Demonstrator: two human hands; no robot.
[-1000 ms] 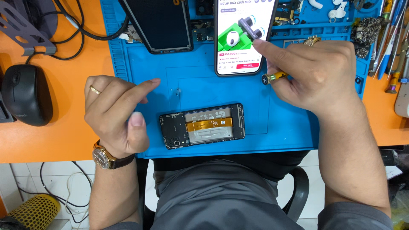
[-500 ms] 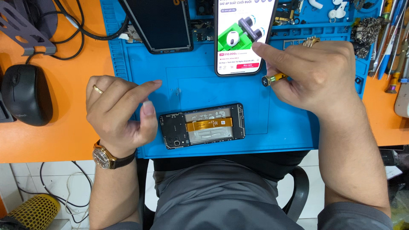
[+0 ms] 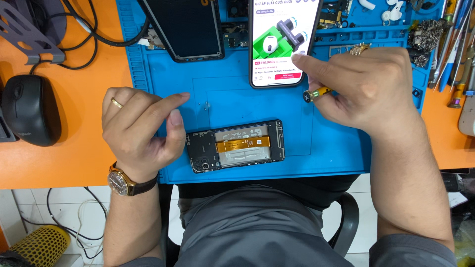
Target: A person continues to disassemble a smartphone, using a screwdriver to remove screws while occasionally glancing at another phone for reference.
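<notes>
An opened phone (image 3: 235, 145) with its back cover off lies flat on the blue repair mat (image 3: 222, 99), showing an orange flex cable. My left hand (image 3: 141, 129) rests just left of it, fingers curled, thumb near the phone's left end, holding nothing. My right hand (image 3: 368, 86) grips a small screwdriver (image 3: 316, 93) with a yellow handle, and its index finger touches the lit screen of a second phone (image 3: 283, 39) lying at the mat's far edge.
A dark phone screen panel (image 3: 185, 27) lies at the top of the mat. A black mouse (image 3: 29, 116) and cables sit on the orange desk at left. Tools and small parts (image 3: 445, 39) crowd the right side.
My left thumb has shifted closer to the opened phone's left end. My right index finger stays on the lit phone, whose page has scrolled.
</notes>
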